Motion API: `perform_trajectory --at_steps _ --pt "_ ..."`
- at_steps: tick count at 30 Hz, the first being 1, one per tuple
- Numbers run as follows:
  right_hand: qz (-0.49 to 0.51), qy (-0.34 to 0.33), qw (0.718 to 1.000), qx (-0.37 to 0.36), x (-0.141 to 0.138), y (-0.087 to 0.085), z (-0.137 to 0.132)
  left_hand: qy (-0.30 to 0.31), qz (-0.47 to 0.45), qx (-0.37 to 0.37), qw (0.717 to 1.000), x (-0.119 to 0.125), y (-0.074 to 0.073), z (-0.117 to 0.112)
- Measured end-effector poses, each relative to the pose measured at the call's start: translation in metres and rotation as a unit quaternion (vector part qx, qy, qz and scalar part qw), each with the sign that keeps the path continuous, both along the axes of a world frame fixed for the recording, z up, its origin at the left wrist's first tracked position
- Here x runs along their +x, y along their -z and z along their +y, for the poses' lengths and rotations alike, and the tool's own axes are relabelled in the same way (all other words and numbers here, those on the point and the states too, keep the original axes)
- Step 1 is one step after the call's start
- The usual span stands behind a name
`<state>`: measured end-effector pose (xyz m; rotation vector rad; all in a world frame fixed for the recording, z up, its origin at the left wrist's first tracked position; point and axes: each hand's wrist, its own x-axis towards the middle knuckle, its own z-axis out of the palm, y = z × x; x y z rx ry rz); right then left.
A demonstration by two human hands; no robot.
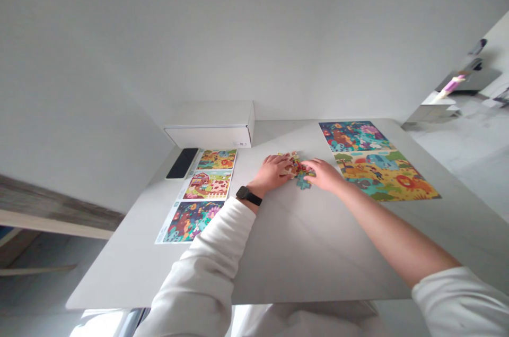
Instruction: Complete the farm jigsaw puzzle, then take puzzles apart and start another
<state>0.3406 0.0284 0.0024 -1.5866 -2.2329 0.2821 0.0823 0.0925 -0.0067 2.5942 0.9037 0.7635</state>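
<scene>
Pieces [304, 183] sit between left hand [274, 171] and right hand [324, 174], neither clearly nearer

Pieces are in one loose heap on the desk [310, 252], right of the sheet [178, 200] and left of the panels [382, 172]. Left hand comes in from the left, palm down, fingers reaching over the heap's left part and hiding some of it. Right hand comes from the right, fingers bent, thumb and fingertips at the heap's right edge. Both look to be touching.

Key relation: heap is just right of the left palm, just left of the right fingertips. No clean long axis; visible part spreads from far-left to near-right, with teal pieces on the near side by the right fingertips.

Hand state: left loosely curved, right part-closed. Can't tell if either grips a piece; fingers block the view.
</scene>
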Motion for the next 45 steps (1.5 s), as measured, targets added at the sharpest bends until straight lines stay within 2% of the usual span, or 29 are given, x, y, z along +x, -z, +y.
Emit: perform_trajectory --at_steps 4,8,10,13,15,18,21,25,30,34,38,42,45 --pt "-0.026 0.015 1.000 -0.007 0.002 0.001 -0.006 0.029 0.052 -0.006 0.998 0.001 -0.003 -0.005" --pt "0.009 0.049 0.997 -0.059 0.006 0.000 -0.008 0.060 0.075 -0.005 0.995 0.003 -0.004 -0.009" --pt "0.037 0.066 0.993 -0.089 0.012 -0.002 -0.006 0.025 0.070 -0.001 0.997 0.004 -0.002 -0.010" --pt "0.085 0.066 0.988 -0.110 0.025 -0.011 -0.003 -0.060 0.065 0.015 0.996 0.005 0.003 -0.010" --pt "0.120 0.067 0.988 -0.073 0.031 -0.018 -0.002 -0.077 0.073 0.022 0.994 0.005 0.005 -0.010" --pt "0.128 0.082 0.987 0.049 0.027 -0.020 -0.003 -0.041 0.086 0.022 0.995 0.005 0.004 -0.011" --pt "0.054 0.049 0.992 0.105 0.015 -0.010 -0.009 -0.036 0.064 0.013 0.997 0.006 0.002 -0.011" --pt "-0.012 -0.001 0.995 0.096 0.007 0.007 -0.019 -0.103 0.007 0.014 0.995 -0.004 -0.001 -0.007" --pt "-0.018 -0.024 0.991 0.133 -0.003 0.012 -0.020 -0.050 0.052 0.013 0.997 -0.032 -0.003 -0.007" --pt "-0.052 -0.054 0.990 0.116 -0.021 0.019 -0.009 -0.012 0.114 0.003 0.993 -0.039 0.004 -0.013" --pt "-0.078 -0.057 0.991 0.092 -0.025 0.031 0.006 0.002 0.122 -0.009 0.992 -0.033 0.013 -0.010" --pt "-0.070 -0.070 0.990 0.099 -0.014 0.041 0.023 0.022 0.107 -0.002 0.994 -0.027 0.018 0.008" --pt "-0.063 -0.085 0.988 0.109 -0.006 0.045 0.042 0.030 0.098 0.003 0.995 -0.023 0.019 0.032"
